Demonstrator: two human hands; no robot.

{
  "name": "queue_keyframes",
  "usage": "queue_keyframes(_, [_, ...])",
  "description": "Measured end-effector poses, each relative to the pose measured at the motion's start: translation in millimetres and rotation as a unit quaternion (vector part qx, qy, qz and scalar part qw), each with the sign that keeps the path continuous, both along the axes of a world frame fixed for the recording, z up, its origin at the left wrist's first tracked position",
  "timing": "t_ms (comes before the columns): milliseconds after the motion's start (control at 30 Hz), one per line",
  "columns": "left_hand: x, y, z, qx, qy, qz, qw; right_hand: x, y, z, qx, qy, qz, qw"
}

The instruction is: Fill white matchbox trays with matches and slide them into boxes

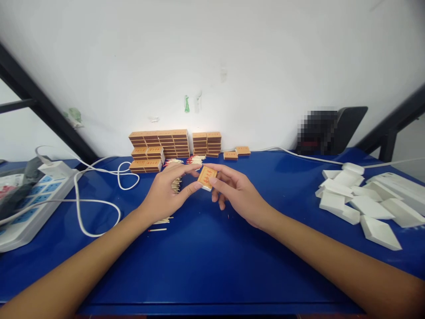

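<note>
Both hands meet on one matchbox (208, 177) above the blue table. It has an orange top with red lettering and a white edge toward me. My right hand (237, 188) grips its right side between thumb and fingers. My left hand (172, 186) pinches the opposite side, its thumb at the lower left corner. Loose matches (177, 184) lie partly hidden behind and under my left hand. Another small group of matches (162, 221) rests on the table near my left wrist. Farther back, red-tipped matches (196, 160) lie in front of the stacked boxes.
Stacked matchboxes (159, 144) stand by the wall, with a second stack (206, 144) beside them. Two matchboxes (236, 153) lie to their right. White trays (355, 195) are heaped at the right. A power strip (38, 199) and white cable (79, 208) occupy the left side.
</note>
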State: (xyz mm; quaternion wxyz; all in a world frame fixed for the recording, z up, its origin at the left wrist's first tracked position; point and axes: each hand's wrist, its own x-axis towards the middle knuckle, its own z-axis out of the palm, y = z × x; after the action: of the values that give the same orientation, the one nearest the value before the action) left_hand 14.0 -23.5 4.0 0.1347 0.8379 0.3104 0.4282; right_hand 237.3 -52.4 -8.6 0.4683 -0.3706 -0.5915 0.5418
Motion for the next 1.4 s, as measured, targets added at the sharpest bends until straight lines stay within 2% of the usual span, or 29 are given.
queue_keyframes(133, [-1,1,-0.8,0.033,0.032,0.002,0.999,0,-3,1.2,0.061,-0.051,0.004,0.997])
queue_keyframes(233, [-2,1,-0.6,0.034,0.047,-0.004,0.998,0,-3,0.9,0.074,-0.073,-0.003,0.995])
queue_keyframes(533, [-5,1,0.5,-0.016,0.064,-0.03,0.997,2,1,-1.1,0.063,-0.071,0.026,0.995])
queue_keyframes(667, [-5,1,1.0,-0.049,0.055,-0.021,0.997,5,2,-2.8,0.092,-0.117,0.034,0.988])
queue_keyframes(867, [-6,0,5.0,-0.051,0.044,-0.023,0.997,9,3,-2.7,0.18,-0.204,0.021,0.962])
queue_keyframes(1133, [-5,1,3.9,-0.06,0.006,-0.011,0.998,10,7,-11.0,0.202,-0.253,-0.036,0.946])
queue_keyframes(1400, [-3,1,0.2,-0.1,-0.015,-0.018,0.995,12,10,-6.3,0.201,-0.225,-0.052,0.952])
